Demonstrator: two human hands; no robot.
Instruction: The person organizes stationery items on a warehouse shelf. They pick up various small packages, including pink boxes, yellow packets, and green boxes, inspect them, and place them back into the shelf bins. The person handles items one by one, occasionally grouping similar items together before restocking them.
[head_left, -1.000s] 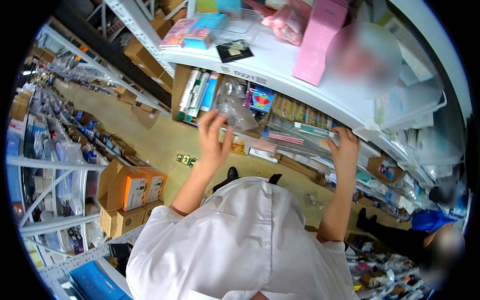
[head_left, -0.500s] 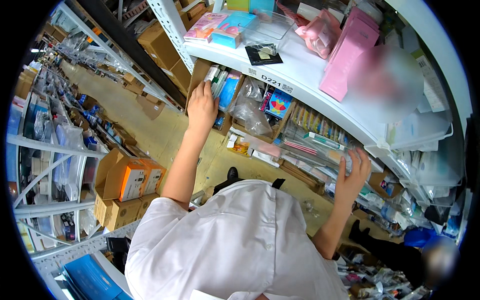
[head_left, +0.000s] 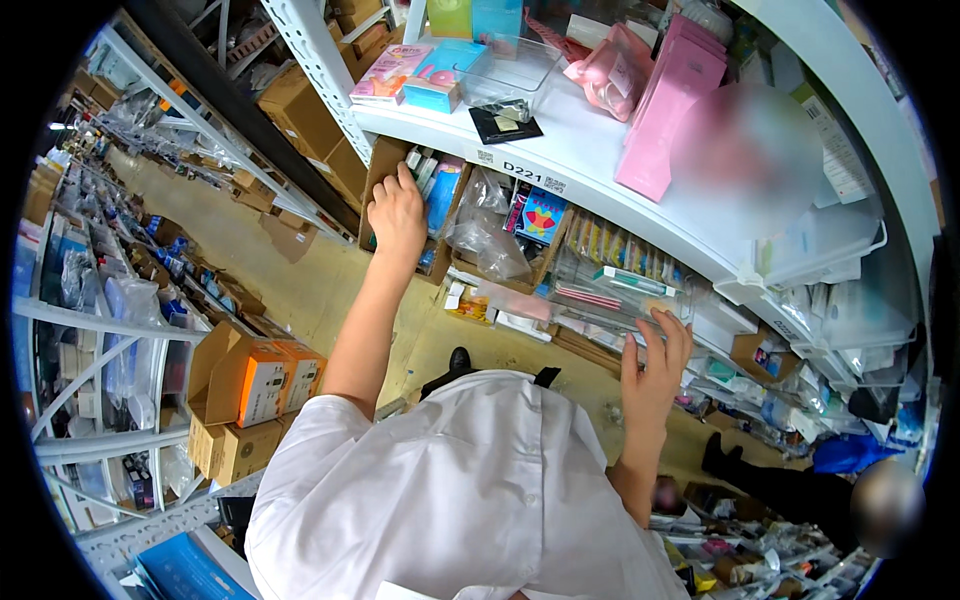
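My left hand (head_left: 397,215) is over a cardboard box (head_left: 380,160) at the shelf's left end. Its index finger stretches toward small white-and-green cartons (head_left: 422,165), and the other fingers bend loosely; I see nothing held in it. Beside it in that box lies a light-blue package (head_left: 441,195). My right hand (head_left: 655,365) is raised with its fingers apart and holds nothing. Closest to it is a clear tray (head_left: 612,298) of slim packages, with a white-and-green narrow box (head_left: 634,281) on top. Whether its fingertips touch the tray's edge I cannot tell.
Above is a white shelf (head_left: 585,160) with a pink bag (head_left: 610,82), flat pink boxes (head_left: 672,110) and a clear container (head_left: 510,70). A middle box holds plastic bags (head_left: 490,235). Orange cartons (head_left: 268,385) stand at left. Another person's dark-clothed leg (head_left: 770,490) shows at lower right.
The view has shifted a little. My left hand has its index finger stretched further from the others over the box. My right hand has moved left and toward me, away from the shelf.
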